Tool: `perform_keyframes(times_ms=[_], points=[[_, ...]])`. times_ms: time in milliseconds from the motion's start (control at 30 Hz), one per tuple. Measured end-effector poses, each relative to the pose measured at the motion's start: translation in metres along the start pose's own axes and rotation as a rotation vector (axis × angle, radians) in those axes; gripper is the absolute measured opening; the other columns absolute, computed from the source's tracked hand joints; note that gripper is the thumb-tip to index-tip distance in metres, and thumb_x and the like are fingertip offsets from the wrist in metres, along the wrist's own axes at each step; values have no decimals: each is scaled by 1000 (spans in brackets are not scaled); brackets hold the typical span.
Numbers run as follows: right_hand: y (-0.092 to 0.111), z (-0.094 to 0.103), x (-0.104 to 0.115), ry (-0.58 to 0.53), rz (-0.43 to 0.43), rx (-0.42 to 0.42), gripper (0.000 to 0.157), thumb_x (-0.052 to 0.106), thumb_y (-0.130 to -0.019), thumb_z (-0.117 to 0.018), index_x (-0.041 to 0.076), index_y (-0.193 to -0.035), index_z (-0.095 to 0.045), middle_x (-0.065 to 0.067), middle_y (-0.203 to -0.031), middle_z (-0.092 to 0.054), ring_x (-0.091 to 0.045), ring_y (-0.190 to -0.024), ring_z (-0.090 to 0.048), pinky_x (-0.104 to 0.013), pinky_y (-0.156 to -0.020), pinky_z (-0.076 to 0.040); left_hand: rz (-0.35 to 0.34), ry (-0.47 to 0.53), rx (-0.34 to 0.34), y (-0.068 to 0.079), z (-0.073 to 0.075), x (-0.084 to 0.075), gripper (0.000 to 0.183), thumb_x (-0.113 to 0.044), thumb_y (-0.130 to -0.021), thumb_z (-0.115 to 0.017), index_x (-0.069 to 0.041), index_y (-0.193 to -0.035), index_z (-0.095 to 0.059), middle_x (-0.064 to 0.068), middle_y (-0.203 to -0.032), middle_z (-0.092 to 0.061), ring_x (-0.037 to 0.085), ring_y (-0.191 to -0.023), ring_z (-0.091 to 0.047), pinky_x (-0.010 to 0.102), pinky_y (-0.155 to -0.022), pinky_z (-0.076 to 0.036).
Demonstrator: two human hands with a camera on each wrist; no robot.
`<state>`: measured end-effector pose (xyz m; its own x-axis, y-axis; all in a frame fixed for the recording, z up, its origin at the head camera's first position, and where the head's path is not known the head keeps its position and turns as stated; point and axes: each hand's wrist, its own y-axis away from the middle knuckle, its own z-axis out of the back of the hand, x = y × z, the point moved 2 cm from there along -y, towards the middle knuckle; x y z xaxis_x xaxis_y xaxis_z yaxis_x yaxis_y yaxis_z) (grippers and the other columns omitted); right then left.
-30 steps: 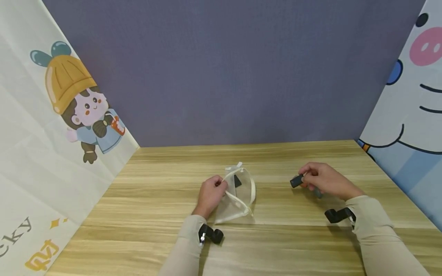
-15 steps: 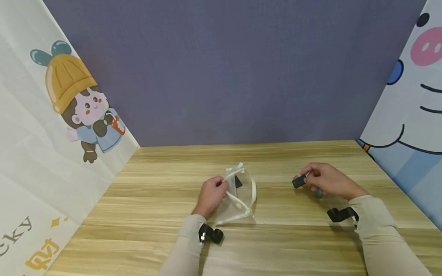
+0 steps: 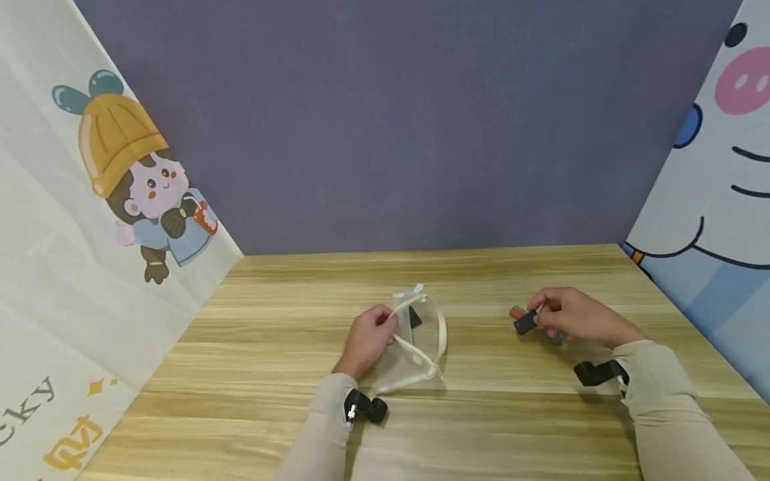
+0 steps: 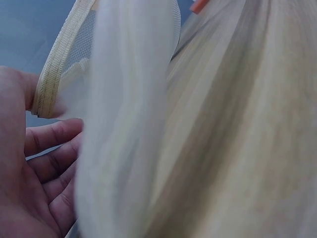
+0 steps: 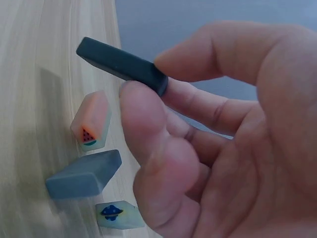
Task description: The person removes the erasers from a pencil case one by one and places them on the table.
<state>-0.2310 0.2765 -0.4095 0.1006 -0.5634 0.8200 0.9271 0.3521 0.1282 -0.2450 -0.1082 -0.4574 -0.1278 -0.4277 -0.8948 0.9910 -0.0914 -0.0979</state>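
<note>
In the head view my left hand point(image 3: 367, 341) pinches the rim of a white mesh zip pouch point(image 3: 400, 374), whose mouth gapes to the right. A dark piece point(image 3: 415, 316) shows inside the pouch. In the left wrist view the cream zip edge point(image 4: 54, 74) sits at the thumb, and blurred mesh hides the fingertips. My right hand point(image 3: 571, 317) pinches a dark green, block-shaped eraser point(image 5: 119, 62) between thumb and fingers, above the table. Below it lie an orange eraser point(image 5: 91, 116) with a watermelon print, a blue-grey one point(image 5: 84, 176) and a pale one point(image 5: 119, 215) with a planet print.
The wooden table point(image 3: 289, 287) extends to a dark grey back panel point(image 3: 385, 133). Printed cloth panels stand at the left point(image 3: 48, 267) and right point(image 3: 722, 287). Bare tabletop separates the pouch from the erasers.
My right hand has shifted slightly right and nearer with the dark eraser, which has tilted, uncovering more of the orange eraser behind it. The left hand and pouch have barely moved.
</note>
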Motion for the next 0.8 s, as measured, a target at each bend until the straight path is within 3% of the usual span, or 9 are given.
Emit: perform_keyframes(times_ms=[800], points=[[-4, -10, -4, 21, 39, 127, 22, 9, -98, -58, -2, -117, -58, -16, -83, -61, -25, -66, -57, -34, -48, -46, -28, 17, 24, -4, 0, 6, 15, -24, -95, -64, -11, -94, -70, 2, -84, -66, 15, -69, -63, 32, -64, -54]])
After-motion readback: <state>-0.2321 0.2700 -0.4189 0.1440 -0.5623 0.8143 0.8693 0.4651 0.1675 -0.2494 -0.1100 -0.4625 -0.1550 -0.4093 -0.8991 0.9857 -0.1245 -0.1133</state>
